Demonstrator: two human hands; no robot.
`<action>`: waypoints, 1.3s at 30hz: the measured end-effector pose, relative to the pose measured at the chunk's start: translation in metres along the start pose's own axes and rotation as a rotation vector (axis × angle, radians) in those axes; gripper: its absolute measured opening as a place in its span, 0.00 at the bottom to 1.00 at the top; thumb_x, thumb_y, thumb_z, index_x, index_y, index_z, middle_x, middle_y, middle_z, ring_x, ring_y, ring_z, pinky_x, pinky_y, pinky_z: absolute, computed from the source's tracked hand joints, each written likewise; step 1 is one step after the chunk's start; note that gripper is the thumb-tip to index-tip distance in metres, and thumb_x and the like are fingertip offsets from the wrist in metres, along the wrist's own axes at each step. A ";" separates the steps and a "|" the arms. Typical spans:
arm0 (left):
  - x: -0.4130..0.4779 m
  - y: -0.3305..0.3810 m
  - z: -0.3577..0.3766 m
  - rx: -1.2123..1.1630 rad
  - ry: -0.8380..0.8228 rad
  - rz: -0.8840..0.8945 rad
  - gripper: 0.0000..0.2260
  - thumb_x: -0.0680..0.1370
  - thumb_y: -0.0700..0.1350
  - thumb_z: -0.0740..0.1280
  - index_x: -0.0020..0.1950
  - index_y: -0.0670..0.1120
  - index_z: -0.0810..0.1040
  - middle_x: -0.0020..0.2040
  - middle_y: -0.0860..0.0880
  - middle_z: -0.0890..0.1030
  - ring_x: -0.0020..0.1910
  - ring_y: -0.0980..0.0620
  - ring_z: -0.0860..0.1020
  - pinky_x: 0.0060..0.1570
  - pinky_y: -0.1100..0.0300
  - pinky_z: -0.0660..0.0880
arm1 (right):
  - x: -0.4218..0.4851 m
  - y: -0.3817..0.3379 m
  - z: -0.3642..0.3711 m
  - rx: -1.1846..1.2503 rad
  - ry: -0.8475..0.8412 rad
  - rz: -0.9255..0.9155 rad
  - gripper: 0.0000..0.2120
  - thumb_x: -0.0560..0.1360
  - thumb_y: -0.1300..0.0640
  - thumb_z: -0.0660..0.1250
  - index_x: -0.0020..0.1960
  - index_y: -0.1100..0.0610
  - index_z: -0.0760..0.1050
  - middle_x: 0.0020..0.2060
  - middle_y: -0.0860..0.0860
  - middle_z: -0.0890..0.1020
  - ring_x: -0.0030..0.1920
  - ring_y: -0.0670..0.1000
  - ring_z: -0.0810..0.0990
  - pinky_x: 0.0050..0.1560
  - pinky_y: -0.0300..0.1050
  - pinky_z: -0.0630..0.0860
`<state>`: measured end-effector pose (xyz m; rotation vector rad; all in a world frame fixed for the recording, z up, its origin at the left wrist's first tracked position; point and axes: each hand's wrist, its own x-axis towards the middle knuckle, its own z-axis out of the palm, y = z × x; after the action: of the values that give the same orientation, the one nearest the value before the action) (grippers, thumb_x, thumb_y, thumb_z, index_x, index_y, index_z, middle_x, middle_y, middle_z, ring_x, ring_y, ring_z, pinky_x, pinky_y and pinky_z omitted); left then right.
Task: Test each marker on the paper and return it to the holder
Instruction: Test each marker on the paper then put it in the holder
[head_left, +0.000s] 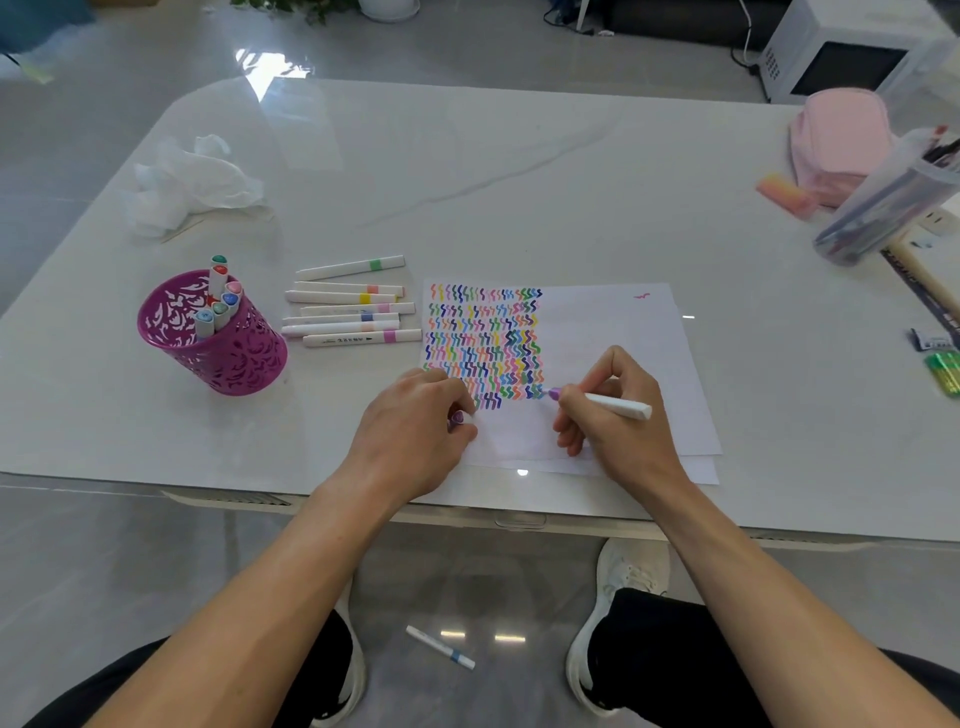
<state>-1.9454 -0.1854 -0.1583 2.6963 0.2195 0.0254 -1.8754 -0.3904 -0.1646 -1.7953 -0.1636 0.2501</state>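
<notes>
Between the person's white shoes, on the floor, lies a stray marker (440, 647), out of play unless it is picked up. Above it both forearms reach over the near edge of the surface (467, 182) to the paper (613, 332), which lies by that edge, right of middle.

The right hand (608, 410) holds the lilac marker (618, 406) as one holds a pen. Its fingers (571, 410) pinch the barrel low, and the tip is down at the end of the bottom row of squiggles, so the test stroke is likely under way. The left hand (415, 421) rests on the paper's near left corner, probably to steady the sheet. Its fingers (457, 395) are curled round the purple cap (457, 419), kept ready for recapping.

The magenta holder (218, 338) stands toward the left edge with several capped markers (221, 296) upright in it. A row of loose markers (353, 306) lies between the holder and the paper, seemingly waiting their turn. Judging by that row, the task looks roughly half done.
</notes>
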 end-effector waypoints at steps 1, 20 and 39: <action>0.000 0.000 0.000 -0.002 0.000 0.000 0.07 0.78 0.51 0.70 0.55 0.51 0.81 0.53 0.55 0.79 0.50 0.57 0.71 0.47 0.62 0.72 | 0.000 -0.001 0.000 -0.008 -0.008 -0.007 0.13 0.76 0.65 0.72 0.41 0.61 0.67 0.30 0.60 0.83 0.27 0.60 0.81 0.28 0.48 0.76; 0.002 0.007 0.001 -0.005 0.001 0.007 0.06 0.77 0.51 0.71 0.52 0.53 0.80 0.47 0.58 0.74 0.49 0.56 0.72 0.46 0.62 0.70 | -0.010 0.004 0.021 -0.027 -0.094 0.012 0.13 0.79 0.60 0.71 0.44 0.61 0.67 0.32 0.58 0.84 0.30 0.60 0.83 0.31 0.53 0.82; 0.001 0.004 0.005 -0.041 -0.017 0.000 0.07 0.79 0.49 0.71 0.55 0.51 0.80 0.55 0.53 0.78 0.52 0.57 0.67 0.51 0.63 0.67 | -0.008 0.001 0.019 -0.032 -0.103 0.057 0.13 0.78 0.61 0.71 0.41 0.58 0.67 0.29 0.58 0.83 0.26 0.57 0.81 0.26 0.45 0.74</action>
<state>-1.9433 -0.1910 -0.1613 2.6548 0.2112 0.0068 -1.8882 -0.3747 -0.1690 -1.8217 -0.1905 0.3832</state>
